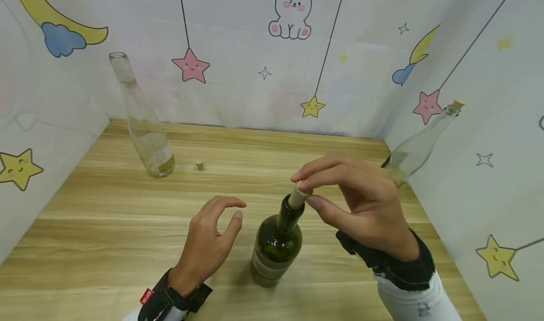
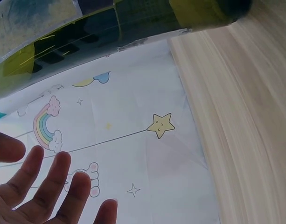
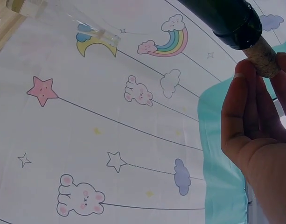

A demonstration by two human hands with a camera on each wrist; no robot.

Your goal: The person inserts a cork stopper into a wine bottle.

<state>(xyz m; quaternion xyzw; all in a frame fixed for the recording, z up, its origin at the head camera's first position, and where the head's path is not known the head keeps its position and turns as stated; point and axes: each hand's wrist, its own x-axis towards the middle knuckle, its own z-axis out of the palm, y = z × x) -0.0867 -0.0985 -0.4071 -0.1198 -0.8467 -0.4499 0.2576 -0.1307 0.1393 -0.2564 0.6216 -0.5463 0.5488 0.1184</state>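
A dark green wine bottle stands upright on the wooden table, with a cork standing partly out of its mouth. My right hand pinches that cork between thumb and fingertips. In the right wrist view the cork shows between the fingers just beyond the bottle's neck. My left hand hovers to the left of the bottle, fingers loosely bent, apart from it. The left wrist view has the left hand holding nothing, with the bottle's side across the top.
A clear bottle stands at the back left, with a small loose cork on the table beside it. Another clear bottle, topped with a cork, stands at the right near the printed cloth wall.
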